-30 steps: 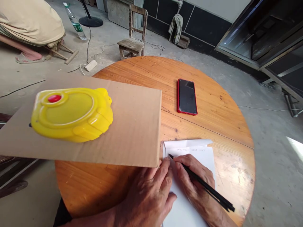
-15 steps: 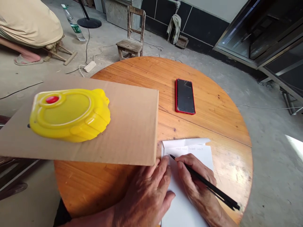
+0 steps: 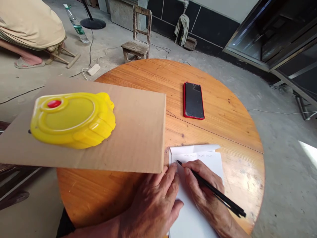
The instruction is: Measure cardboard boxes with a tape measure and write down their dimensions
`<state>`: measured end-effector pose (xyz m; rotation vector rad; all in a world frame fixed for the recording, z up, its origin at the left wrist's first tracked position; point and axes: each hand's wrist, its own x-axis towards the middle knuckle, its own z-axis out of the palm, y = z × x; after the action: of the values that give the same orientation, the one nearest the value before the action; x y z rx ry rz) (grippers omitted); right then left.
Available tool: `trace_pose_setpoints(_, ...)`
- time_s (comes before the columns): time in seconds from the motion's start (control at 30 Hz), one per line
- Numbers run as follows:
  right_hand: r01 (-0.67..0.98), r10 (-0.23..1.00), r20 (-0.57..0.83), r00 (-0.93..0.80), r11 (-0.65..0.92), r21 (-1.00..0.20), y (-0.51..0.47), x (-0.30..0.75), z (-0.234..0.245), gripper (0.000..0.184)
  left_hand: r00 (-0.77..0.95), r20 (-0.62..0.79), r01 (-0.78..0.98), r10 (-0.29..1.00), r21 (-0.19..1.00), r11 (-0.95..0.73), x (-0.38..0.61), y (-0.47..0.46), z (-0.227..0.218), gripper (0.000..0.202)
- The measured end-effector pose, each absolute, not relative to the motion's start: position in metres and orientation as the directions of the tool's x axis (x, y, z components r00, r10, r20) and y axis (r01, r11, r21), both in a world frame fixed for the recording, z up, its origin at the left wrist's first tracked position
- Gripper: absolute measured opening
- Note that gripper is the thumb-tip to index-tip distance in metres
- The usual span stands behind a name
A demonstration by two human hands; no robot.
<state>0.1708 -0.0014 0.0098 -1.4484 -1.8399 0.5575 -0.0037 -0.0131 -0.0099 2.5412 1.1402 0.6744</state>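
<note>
A white sheet of paper (image 3: 210, 158) with a line of small writing near its top lies at the near edge of a round wooden table (image 3: 153, 79). My right hand (image 3: 203, 188) grips a black pen (image 3: 215, 193), its tip touching the paper's upper left. Beside it, my left hand (image 3: 153, 201) rests flat with fingers stretched out, its fingertips pressing the paper's left edge.
A brown cardboard sheet (image 3: 138, 132) overhangs the table's left side, carrying a yellow plastic lid (image 3: 73, 119) with a red knob. A red-cased phone (image 3: 193, 100) lies further back. On the floor beyond are a small wooden chair (image 3: 137, 44), a bottle (image 3: 75, 23), cables and a seated person (image 3: 29, 29).
The pen tip has shifted slightly along the paper's upper left as my right hand writes. The view barely moved; my left hand stays put.
</note>
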Motion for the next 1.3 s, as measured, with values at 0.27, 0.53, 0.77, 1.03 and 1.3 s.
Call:
trace_pose_setpoints(0.27, 0.639, 0.956, 0.269, -0.118, 0.280, -0.717, -0.0007, 0.1705, 0.0110, 0.011, 0.580, 0.297, 0.630, 0.758, 0.428, -0.649, -0.0041, -0.0127, -0.0097, 0.041)
trace_pose_setpoints(0.53, 0.645, 0.964, 0.236, -0.124, 0.259, -0.719, -0.0001, 0.1695, 0.0101, 0.010, 0.586, 0.288, 0.635, 0.757, 0.417, -0.650, -0.0036, -0.0128, -0.0112, 0.041)
trace_pose_setpoints(0.77, 0.649, 0.964, 0.241, -0.114, 0.256, -0.716, -0.0008, 0.1699, 0.0102, 0.010, 0.582, 0.301, 0.635, 0.755, 0.412, -0.654, -0.0041, -0.0131, -0.0108, 0.042)
trace_pose_setpoints(1.03, 0.662, 0.961, 0.244, -0.132, 0.268, -0.700, -0.0010, 0.1704, 0.0107, 0.010, 0.577, 0.304, 0.632, 0.758, 0.422, -0.650, -0.0032, -0.0137, -0.0118, 0.042)
trace_pose_setpoints(1.3, 0.652, 0.974, 0.217, -0.063, 0.205, -0.730, -0.0069, 0.1733, 0.0065, 0.011, 0.571, 0.305, 0.636, 0.762, 0.422, -0.646, -0.0040, -0.0144, -0.0125, 0.035)
